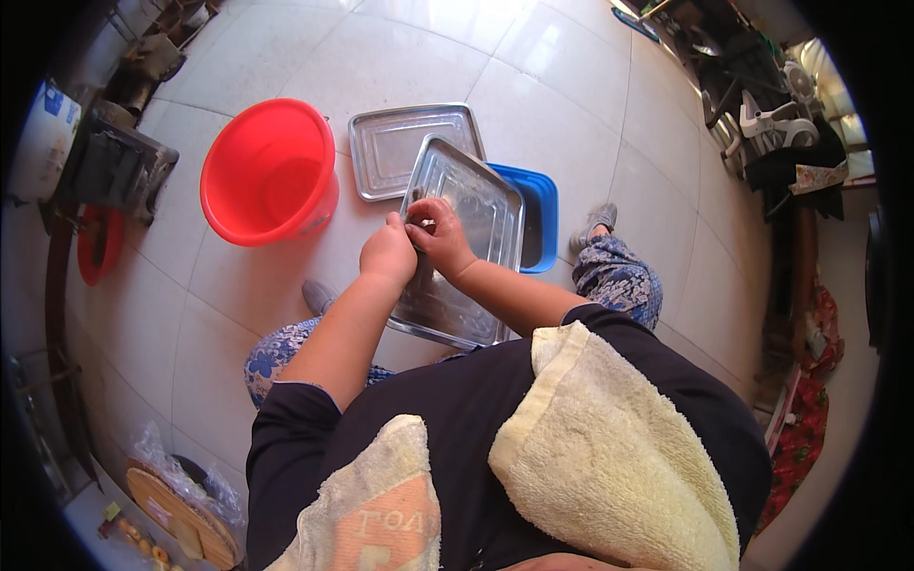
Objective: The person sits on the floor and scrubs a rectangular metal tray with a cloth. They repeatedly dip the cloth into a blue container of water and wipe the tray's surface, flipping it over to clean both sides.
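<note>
Black cloth shirt (457, 419), short sleeves. Loose blue-and-white flowery cloth pants (617, 278). Soft gray shoes (318, 296). Fuzzy pale-yellow towel (609, 447) over shoulders, orange patch (388, 523) with pale letters at one end.

The left hand (387, 252) hid most of its own fingers; whether the right hand (442, 238) pinched anything was too small to tell; the near metal tray (484, 211) covered the blue tub's (549, 217) left part; the lower edge cut off the yellow towel (619, 447); the far-right clutter (743, 86) was blurred.
</note>
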The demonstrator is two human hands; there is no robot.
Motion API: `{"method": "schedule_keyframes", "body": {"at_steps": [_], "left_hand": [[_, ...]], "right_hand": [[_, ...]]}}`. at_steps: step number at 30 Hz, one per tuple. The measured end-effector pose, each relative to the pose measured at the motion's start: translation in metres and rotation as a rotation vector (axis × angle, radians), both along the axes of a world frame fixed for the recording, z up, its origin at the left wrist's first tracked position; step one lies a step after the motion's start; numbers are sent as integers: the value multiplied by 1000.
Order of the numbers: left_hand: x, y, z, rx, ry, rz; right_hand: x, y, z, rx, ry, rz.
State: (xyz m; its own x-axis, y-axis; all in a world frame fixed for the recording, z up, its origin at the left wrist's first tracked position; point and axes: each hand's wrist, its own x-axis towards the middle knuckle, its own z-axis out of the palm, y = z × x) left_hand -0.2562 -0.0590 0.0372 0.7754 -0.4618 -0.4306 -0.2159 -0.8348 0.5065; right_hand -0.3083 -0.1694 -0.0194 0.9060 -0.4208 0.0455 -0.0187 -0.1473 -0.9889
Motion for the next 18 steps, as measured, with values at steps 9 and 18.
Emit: {"method": "schedule_keyframes", "body": {"at_steps": [9, 18], "left_hand": [[0, 3, -10, 18, -63, -72], [-5, 1, -12, 28, -94, -153]], "right_hand": [[64, -40, -23, -432, -28, -97], [130, -114, -61, -692, 109, -258]]}}
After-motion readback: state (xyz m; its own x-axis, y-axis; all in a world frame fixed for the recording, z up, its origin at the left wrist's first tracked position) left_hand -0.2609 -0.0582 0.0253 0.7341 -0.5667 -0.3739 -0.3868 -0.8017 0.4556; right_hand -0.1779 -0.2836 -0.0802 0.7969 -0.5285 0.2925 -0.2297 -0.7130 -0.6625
